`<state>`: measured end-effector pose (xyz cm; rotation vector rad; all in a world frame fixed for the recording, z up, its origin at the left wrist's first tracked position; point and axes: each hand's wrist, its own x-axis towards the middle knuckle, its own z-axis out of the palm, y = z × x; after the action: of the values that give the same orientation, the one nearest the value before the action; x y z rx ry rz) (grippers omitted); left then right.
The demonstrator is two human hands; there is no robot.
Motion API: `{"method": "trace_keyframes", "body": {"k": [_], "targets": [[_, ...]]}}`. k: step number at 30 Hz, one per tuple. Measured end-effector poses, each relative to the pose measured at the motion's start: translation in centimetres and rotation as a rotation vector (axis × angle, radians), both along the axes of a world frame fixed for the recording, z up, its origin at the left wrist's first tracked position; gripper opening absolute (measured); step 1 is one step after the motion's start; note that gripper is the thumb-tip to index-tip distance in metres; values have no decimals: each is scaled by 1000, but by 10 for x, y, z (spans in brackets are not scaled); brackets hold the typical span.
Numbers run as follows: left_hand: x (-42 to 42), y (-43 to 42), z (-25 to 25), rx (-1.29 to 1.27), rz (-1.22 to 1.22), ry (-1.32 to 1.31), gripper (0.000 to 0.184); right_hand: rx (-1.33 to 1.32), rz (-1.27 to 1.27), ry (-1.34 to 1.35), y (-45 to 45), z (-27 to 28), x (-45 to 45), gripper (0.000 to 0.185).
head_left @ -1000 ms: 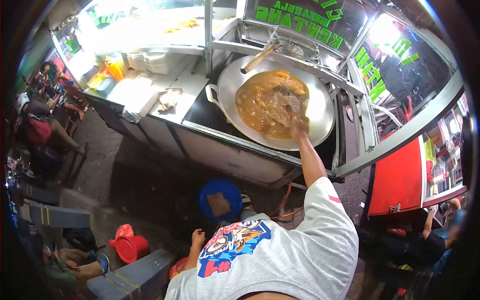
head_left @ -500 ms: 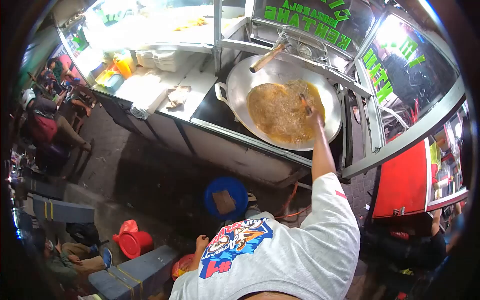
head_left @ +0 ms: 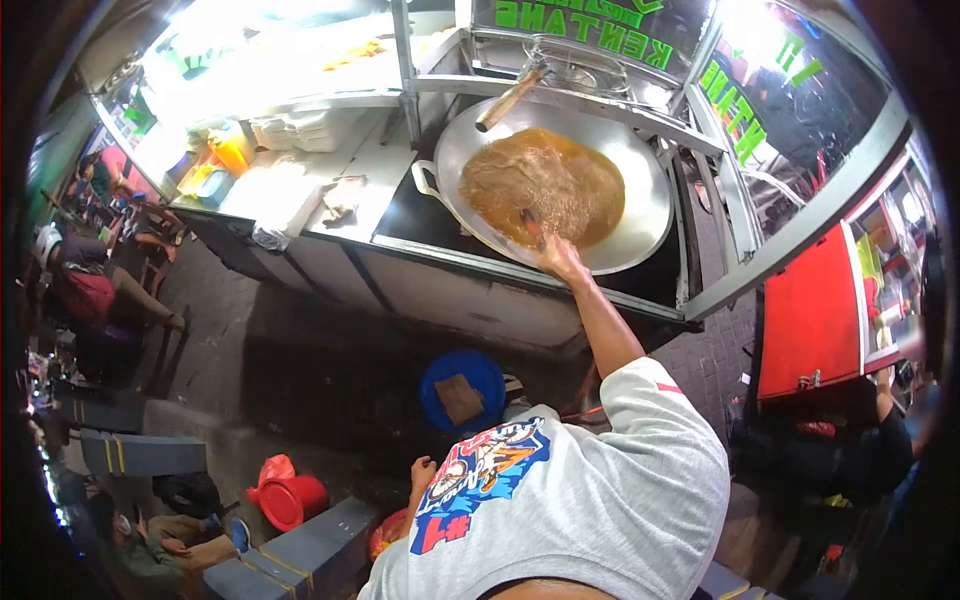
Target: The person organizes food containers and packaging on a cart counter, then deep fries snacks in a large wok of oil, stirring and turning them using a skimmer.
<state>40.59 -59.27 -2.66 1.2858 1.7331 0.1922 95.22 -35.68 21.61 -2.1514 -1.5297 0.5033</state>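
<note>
A wide metal wok (head_left: 648, 200) on the stall counter holds bubbling brown oil (head_left: 590, 190). At its near rim, my right hand (head_left: 563, 262) is closed around a utensil handle (head_left: 531, 228), whose far end is hidden in the oil. What cooks under the foam cannot be made out. My left hand (head_left: 424, 468) hangs low beside my shirt, away from the counter, with its fingers curled and too small to read. A strainer with a wooden handle (head_left: 511, 99) lies across the wok's back edge.
Left of the wok are a crumpled cloth (head_left: 343, 198), white boxes (head_left: 296, 131) and an orange container (head_left: 230, 152). Below stand a blue tub (head_left: 462, 390), a red bucket (head_left: 292, 502) and grey benches (head_left: 320, 545). People sit at the left; a red cabinet (head_left: 812, 315) is at the right.
My right hand has swept with the utensil from the right side of the oil to the wok's near edge, and the foam has shifted. The camera view has moved slightly.
</note>
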Motion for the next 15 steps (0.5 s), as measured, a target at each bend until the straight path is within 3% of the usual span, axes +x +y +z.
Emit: {"method": "trace_keyframes", "body": {"k": [4, 6, 8, 10, 14, 15], "targets": [[-1, 8, -20, -26, -19, -34, 38, -53, -73, 22, -62, 42, -16, 44], [-3, 13, -28, 83, -89, -69, 35, -150, -134, -52, -87, 56, -8, 45], [6, 20, -5, -38, -9, -137, 35, -171, -190, -40, -120, 90, 0, 45], [13, 30, 11, -85, -2, -119, 35, -164, -226, -194, -149, 115, 10, 49], [14, 43, 15, -105, -7, -74, 34, -66, -193, -308, -193, 142, 51, 49], [11, 46, 6, -132, 23, -96, 34, -124, -204, -303, -199, 175, 42, 46]]}}
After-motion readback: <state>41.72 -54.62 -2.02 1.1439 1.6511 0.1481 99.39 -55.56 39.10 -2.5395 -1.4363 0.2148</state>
